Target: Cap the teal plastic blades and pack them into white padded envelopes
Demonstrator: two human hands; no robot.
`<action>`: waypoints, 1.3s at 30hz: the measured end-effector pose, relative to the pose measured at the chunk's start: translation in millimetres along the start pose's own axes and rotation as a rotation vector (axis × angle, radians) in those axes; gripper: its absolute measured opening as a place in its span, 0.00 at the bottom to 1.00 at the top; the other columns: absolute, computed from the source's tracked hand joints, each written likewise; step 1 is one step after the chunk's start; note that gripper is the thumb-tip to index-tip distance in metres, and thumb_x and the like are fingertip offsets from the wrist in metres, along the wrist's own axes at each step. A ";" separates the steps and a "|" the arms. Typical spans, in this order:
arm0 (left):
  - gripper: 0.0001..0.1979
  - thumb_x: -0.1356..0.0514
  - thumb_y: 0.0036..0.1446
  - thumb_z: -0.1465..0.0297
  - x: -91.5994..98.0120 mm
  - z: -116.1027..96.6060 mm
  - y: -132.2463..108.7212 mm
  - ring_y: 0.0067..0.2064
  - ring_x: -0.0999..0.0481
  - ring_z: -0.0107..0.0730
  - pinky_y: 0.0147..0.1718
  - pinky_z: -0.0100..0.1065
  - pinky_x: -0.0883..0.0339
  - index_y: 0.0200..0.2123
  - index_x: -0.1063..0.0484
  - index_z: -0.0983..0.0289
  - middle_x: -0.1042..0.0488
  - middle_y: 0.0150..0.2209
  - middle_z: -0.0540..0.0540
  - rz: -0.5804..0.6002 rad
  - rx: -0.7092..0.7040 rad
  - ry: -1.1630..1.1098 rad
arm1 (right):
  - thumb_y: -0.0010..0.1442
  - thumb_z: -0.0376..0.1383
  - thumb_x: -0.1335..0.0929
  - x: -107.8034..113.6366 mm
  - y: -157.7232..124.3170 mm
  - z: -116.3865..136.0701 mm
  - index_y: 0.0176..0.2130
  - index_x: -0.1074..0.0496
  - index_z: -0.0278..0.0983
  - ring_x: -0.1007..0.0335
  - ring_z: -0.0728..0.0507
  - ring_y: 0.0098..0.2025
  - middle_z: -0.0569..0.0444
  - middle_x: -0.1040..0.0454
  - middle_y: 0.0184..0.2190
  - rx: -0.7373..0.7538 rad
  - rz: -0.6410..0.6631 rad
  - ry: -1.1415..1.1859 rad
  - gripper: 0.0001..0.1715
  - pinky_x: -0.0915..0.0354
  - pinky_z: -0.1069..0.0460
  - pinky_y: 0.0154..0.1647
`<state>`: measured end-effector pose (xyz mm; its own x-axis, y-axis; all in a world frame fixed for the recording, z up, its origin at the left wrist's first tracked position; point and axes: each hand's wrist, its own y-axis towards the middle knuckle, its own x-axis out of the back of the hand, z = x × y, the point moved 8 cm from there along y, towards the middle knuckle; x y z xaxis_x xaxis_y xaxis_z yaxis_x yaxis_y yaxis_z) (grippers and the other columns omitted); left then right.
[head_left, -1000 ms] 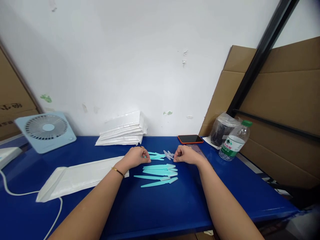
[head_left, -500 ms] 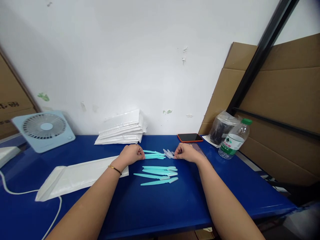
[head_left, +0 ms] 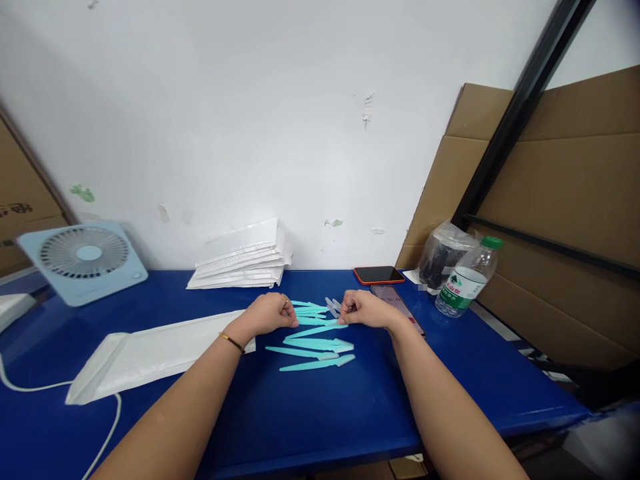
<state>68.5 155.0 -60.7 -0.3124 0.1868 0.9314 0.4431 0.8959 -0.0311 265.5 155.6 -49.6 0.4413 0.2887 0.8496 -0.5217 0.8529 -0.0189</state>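
My left hand (head_left: 270,315) is closed in a pinch on the handle end of a teal eyebrow razor (head_left: 317,321). My right hand (head_left: 367,310) pinches the head end of another teal razor (head_left: 310,331), which slants across the table. Behind the fingers lie more teal razors (head_left: 310,308), side by side, and several small clear caps (head_left: 333,307). Closer to me, several capped razors rest in a loose row, among them a lower razor (head_left: 315,364). A long white pouch (head_left: 155,353) lies partly under my left wrist.
Stacked white pouches (head_left: 240,257) lean by the wall. A blue fan (head_left: 90,260) with a white cable stands at left. Two phones, an orange-edged one (head_left: 379,275) and a nearer one (head_left: 397,305), lie at right beside a water bottle (head_left: 465,280) and a bagged dark object (head_left: 437,260).
My right hand has moved slightly left, away from the clear caps, to a razor from the near row. That razor now slants upward. My left hand has shifted a little right and nearer me.
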 end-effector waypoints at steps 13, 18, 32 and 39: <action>0.13 0.41 0.43 0.56 -6.0 -29.3 -4.6 0.29 0.31 0.28 0.24 0.27 0.47 0.27 0.24 0.58 0.27 0.29 0.49 -0.008 -0.052 0.042 | 0.43 0.43 0.28 -1.1 -0.4 0.2 0.28 0.24 0.38 0.34 0.46 0.34 0.56 0.28 0.32 0.024 -0.005 -0.075 0.12 0.46 0.52 0.40; 0.09 0.41 0.45 0.61 -9.9 -22.1 -1.4 0.28 0.31 0.27 0.24 0.27 0.47 0.27 0.24 0.58 0.26 0.27 0.48 0.009 -0.019 0.072 | 0.43 0.44 0.28 -10.0 1.9 5.4 0.27 0.24 0.39 0.34 0.45 0.36 0.56 0.29 0.33 0.033 0.051 -0.122 0.11 0.48 0.50 0.44; 0.12 0.39 0.42 0.57 -10.4 -31.7 -11.2 0.26 0.33 0.25 0.22 0.26 0.47 0.28 0.24 0.58 0.29 0.26 0.47 0.129 -0.064 -0.018 | 0.42 0.45 0.28 -5.3 -8.1 9.2 0.27 0.23 0.38 0.35 0.47 0.33 0.55 0.29 0.32 0.055 0.109 -0.049 0.14 0.44 0.55 0.34; 0.09 0.42 0.47 0.61 -5.8 -24.1 -7.8 0.28 0.31 0.27 0.28 0.27 0.45 0.26 0.25 0.58 0.27 0.27 0.48 0.045 -0.040 0.095 | 0.44 0.43 0.28 -13.1 -7.6 12.8 0.26 0.24 0.38 0.35 0.47 0.32 0.56 0.29 0.30 0.058 0.169 -0.118 0.11 0.45 0.53 0.37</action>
<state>87.1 137.3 -57.1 -0.2113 0.1859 0.9596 0.4888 0.8703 -0.0610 254.3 139.8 -53.8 0.2571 0.3695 0.8930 -0.6233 0.7695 -0.1390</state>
